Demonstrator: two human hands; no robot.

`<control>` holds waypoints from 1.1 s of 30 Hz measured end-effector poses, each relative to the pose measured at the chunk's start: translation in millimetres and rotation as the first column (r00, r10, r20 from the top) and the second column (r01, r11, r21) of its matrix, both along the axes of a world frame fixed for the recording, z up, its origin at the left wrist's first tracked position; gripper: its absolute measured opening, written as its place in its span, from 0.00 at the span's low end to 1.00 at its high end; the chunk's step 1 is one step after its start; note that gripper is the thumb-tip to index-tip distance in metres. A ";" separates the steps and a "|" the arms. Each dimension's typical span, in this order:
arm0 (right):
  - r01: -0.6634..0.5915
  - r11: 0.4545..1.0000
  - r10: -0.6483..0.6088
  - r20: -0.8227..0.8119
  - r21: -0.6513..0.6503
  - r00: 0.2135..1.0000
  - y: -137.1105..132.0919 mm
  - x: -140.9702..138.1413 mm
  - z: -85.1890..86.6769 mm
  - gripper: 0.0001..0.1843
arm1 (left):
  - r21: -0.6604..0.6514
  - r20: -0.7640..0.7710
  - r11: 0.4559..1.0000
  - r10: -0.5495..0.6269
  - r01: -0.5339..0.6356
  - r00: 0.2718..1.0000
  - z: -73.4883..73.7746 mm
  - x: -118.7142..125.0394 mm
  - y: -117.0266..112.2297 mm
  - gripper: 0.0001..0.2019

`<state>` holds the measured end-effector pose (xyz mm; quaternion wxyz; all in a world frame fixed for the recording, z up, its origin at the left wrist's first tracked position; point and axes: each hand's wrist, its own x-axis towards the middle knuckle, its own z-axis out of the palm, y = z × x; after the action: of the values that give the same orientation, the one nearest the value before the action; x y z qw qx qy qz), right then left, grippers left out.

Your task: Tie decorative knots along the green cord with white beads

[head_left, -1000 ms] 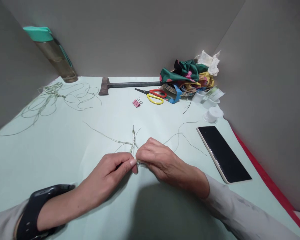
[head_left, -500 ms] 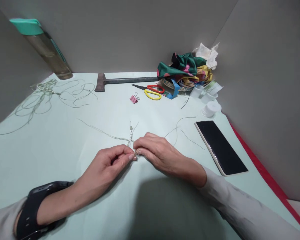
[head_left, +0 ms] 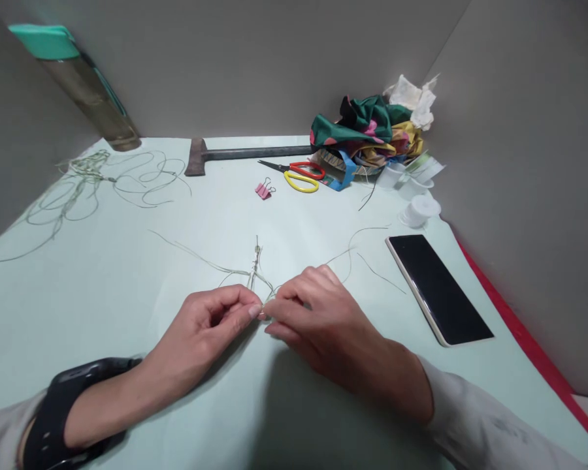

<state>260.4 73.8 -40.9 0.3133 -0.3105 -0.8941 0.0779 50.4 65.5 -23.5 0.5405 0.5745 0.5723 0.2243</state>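
Thin green cords [head_left: 219,266] spread out from a small knotted piece [head_left: 255,262] lying on the pale table in front of me. My left hand [head_left: 223,326] pinches the near end of the cords between thumb and forefinger. Right beside it, my right hand [head_left: 318,320] has its fingers bent close together at the same cords, near the left fingertips. Whether a strand lies between the right fingers is hidden. Loose cord ends trail off to the left and to the right of the knotted piece.
A hammer [head_left: 255,154], scissors [head_left: 301,176] and a pink binder clip [head_left: 264,189] lie behind the work. At left are tangled cords [head_left: 85,170] and a bottle [head_left: 85,98]. At right sit a phone [head_left: 438,290], a white spool [head_left: 421,210] and heaped cloth [head_left: 367,127].
My right hand has shifted a little right and toward me, its wrist turned and its fingers more bent. More cord shows between the hands and the knotted piece. The left hand keeps its pinch.
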 end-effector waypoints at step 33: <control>0.071 0.760 -0.001 0.108 -0.646 0.994 25.1 19.3 19.4 0.12 | 0.191 -0.102 0.976 -0.083 0.102 0.991 -14.5 -3.5 -0.8 0.20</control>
<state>279.8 98.9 -21.6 0.1423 -0.4201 -0.8205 0.3605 47.0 64.8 -37.9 0.4638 0.6607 0.5449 0.2268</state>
